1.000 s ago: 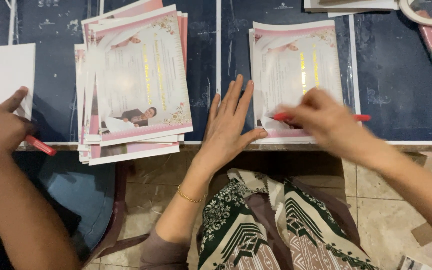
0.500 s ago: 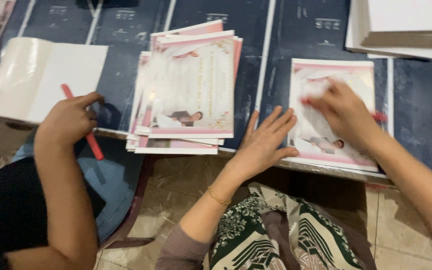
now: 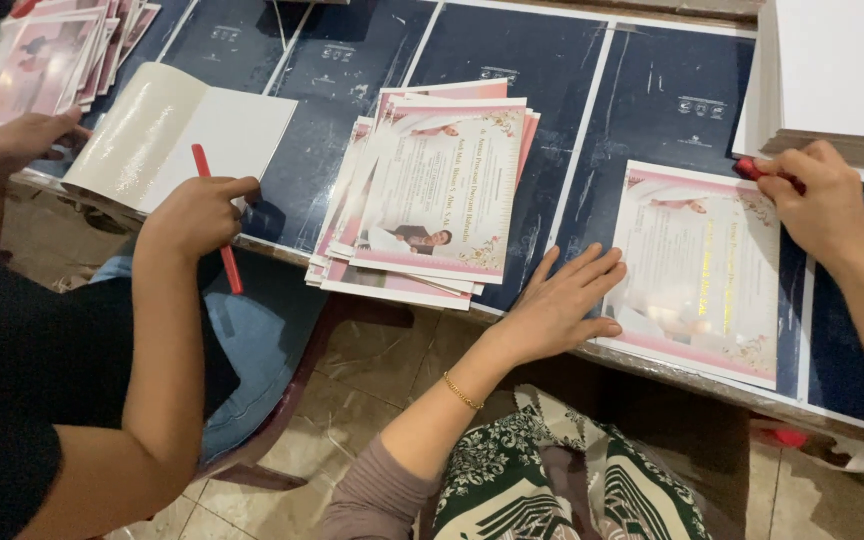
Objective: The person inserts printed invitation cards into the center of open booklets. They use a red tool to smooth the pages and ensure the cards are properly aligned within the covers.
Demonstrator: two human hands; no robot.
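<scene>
A pink printed sheet (image 3: 707, 270) lies flat on the dark blue mat (image 3: 642, 110) in front of me. My left hand (image 3: 557, 300) rests flat at the table edge, fingers spread, touching the sheet's lower left side. My right hand (image 3: 822, 200) sits at the sheet's upper right corner, closed around a red pen-like tool (image 3: 752, 168) whose tip pokes out to the left. A fanned stack of similar pink sheets (image 3: 432, 190) lies to the left of my left hand.
A co-worker in a black top sits at my left; one hand (image 3: 197, 210) grips a red tool (image 3: 217, 225) over a folded white sheet (image 3: 182, 135), the other hand (image 3: 12, 145) holds its edge. More pink sheets (image 3: 52, 55) lie far left. White boards (image 3: 842, 70) are stacked at the upper right.
My right hand has slid with the red tool from the middle of the sheet to its upper right corner. My left hand stays flat. The view has closed in.
</scene>
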